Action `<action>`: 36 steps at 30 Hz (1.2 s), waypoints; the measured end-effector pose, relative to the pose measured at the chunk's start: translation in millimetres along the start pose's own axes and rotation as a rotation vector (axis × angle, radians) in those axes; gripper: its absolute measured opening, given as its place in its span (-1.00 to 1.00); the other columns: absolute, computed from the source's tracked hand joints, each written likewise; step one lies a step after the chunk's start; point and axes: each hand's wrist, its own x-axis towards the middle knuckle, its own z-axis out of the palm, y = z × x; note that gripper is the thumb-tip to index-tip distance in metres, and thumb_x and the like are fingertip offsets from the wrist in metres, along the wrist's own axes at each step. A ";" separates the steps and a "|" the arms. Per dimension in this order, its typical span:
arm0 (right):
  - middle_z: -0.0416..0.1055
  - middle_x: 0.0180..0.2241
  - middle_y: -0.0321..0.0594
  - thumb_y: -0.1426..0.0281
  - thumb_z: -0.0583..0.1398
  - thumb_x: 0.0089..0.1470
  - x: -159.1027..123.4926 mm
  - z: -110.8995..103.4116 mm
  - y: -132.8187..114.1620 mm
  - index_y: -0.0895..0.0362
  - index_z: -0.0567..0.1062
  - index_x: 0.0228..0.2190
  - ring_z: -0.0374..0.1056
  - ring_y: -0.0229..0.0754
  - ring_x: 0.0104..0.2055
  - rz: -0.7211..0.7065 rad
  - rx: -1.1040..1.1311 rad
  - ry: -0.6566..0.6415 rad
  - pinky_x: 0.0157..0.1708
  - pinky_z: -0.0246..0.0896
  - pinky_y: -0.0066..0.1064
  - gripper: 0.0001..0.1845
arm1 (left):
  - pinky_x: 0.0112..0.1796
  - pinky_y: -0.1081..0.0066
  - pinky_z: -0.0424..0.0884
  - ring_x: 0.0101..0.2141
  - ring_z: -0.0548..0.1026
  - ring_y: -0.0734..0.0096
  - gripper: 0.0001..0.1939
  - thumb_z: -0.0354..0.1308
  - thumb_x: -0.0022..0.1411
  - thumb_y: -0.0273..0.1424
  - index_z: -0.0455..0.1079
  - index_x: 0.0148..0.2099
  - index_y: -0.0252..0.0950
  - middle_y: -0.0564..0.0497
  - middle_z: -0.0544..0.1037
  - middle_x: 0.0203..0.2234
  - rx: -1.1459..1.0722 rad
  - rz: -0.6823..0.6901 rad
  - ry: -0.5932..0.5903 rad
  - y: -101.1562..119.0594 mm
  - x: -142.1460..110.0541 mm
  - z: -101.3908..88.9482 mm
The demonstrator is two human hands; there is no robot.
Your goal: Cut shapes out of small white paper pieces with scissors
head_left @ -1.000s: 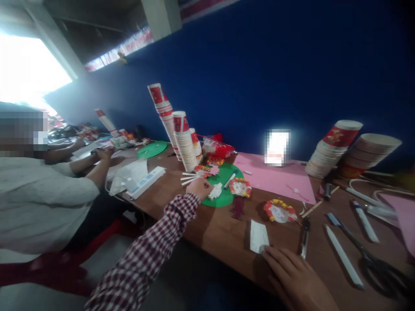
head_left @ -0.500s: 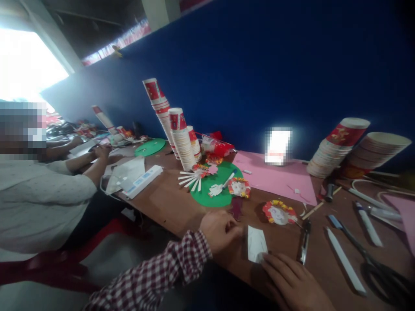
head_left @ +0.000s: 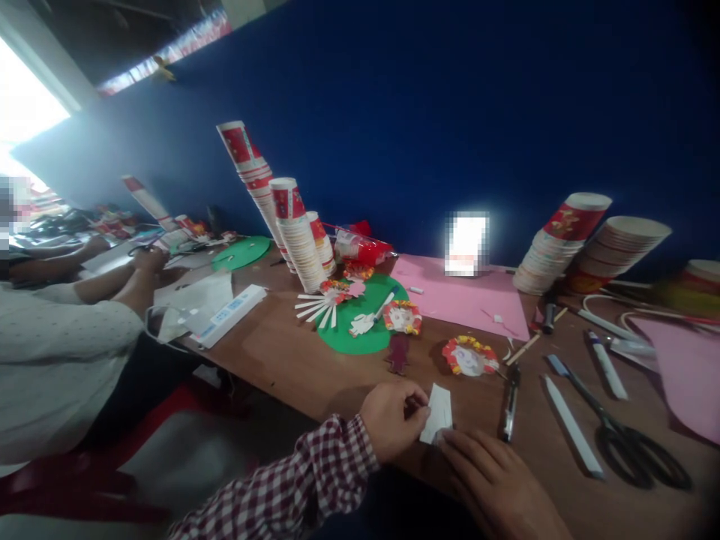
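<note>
A small white slip of paper (head_left: 440, 409) with faint lines on it lies near the table's front edge, between my hands. My left hand (head_left: 395, 421), in a checked sleeve, has its fingers curled and the tips closed at the slip's left edge. My right hand (head_left: 500, 476) lies with fingers stretched out flat, their tips on the slip's lower right corner. Beyond the slip are a dark maroon cut-out figure (head_left: 398, 354) and a round face with a red and yellow border (head_left: 470, 355). A black pen (head_left: 511, 405) rests just past my right hand.
Scissors (head_left: 624, 435) and a white marker (head_left: 572, 426) lie at the right. Paper cup stacks (head_left: 295, 236) rise at the back, near a green disc (head_left: 352, 341) and pink sheet (head_left: 461, 300). A lit screen (head_left: 466, 244) leans on the blue partition. Another person (head_left: 61, 352) sits left.
My left hand has moved from beside the slip to touch its left edge. The slip is slightly turned. The view has shifted, showing more of the table's right side.
</note>
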 end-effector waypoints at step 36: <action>0.53 -0.32 -0.12 0.23 0.07 0.09 -16.3 -41.0 43.4 0.11 0.41 -0.23 0.47 -0.09 -0.33 0.654 0.338 0.010 -0.37 0.39 -0.42 -0.73 | -0.50 0.53 0.25 -0.53 0.33 0.49 -0.82 0.10 0.04 -0.39 0.45 -0.35 -0.40 0.02 0.45 -0.56 -0.234 0.313 -0.213 42.6 48.9 39.2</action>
